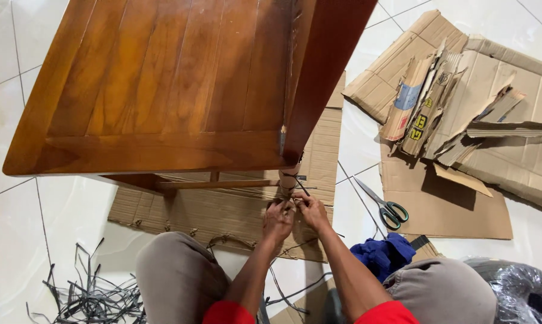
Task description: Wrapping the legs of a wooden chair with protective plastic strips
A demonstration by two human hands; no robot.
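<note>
strap scraps (84, 294) lie lower left on tile; wooden table (163, 84) fills upper left. at centre, left hand (278, 219) and right hand (310, 210) pinch a thin black strap (301, 186) at the cardboard-wrapped table leg (289, 177), fingers clenched on it. step looks like binding or unbinding the wrap; next move likely needs tension held. scissors (388, 207) lie right, beside cardboard sheets (463, 90). knot itself hidden by fingers.
</note>
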